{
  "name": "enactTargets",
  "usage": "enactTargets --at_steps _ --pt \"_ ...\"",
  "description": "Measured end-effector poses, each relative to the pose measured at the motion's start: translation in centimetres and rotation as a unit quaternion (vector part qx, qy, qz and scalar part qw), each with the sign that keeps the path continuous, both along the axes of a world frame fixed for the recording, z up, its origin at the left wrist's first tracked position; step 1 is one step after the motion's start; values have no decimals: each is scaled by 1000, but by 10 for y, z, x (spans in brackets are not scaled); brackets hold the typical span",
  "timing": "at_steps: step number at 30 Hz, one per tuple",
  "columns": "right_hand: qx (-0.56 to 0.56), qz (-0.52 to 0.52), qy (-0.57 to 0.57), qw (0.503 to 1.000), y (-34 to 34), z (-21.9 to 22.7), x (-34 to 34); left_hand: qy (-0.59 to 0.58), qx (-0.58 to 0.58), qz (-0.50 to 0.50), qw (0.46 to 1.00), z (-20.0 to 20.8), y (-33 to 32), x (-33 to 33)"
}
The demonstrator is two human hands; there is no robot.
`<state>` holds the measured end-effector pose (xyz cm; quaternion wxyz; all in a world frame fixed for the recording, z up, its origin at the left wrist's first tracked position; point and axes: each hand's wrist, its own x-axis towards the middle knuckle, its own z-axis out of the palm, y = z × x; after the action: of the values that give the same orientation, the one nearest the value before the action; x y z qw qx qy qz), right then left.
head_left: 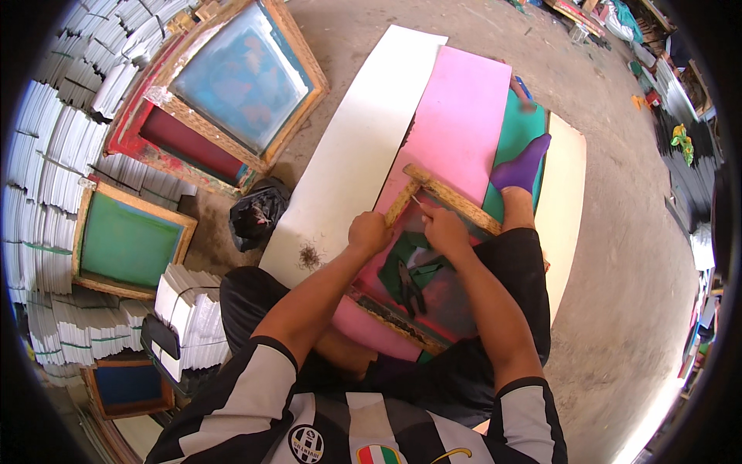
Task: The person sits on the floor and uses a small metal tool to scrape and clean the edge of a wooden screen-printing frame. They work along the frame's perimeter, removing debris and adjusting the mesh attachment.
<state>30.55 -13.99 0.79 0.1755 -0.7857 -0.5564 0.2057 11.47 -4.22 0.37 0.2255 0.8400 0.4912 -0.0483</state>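
Note:
A wooden frame point(461, 207) with a reddish, see-through mesh lies across my lap and the sheets under me. My left hand point(369, 233) is closed around one side bar of it, a little below the far corner. Inside that corner, my right hand point(446, 230) pinches a thin, light-coloured rod-like piece whose tip points at the bar; its exact kind is too small to make out. Dark-handled pliers point(410, 289) rest on the mesh, nearer to me than both hands. Beside and under them is a crumpled dark green piece of cloth or sheet point(393, 267).
I sit on white point(363, 116), pink point(464, 108) and green sheets spread on the concrete floor point(618, 255). More mesh frames point(133, 240) lean at the left against stacked white bundles point(46, 155). A black plastic bag point(261, 213) and a small pile of debris point(311, 256) are nearby.

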Motion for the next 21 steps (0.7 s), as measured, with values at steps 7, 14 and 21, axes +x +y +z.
enactTargets --at_steps 7,14,21 --pt "-49 6 -18 999 1 28 -7 -2 12 -20 1000 -5 3 -9" --pt "20 -17 140 990 -3 -26 5 28 5 -23 999 -2 6 -2" --pt "59 -16 35 998 -7 -29 -1 30 -1 -25 999 6 4 0"
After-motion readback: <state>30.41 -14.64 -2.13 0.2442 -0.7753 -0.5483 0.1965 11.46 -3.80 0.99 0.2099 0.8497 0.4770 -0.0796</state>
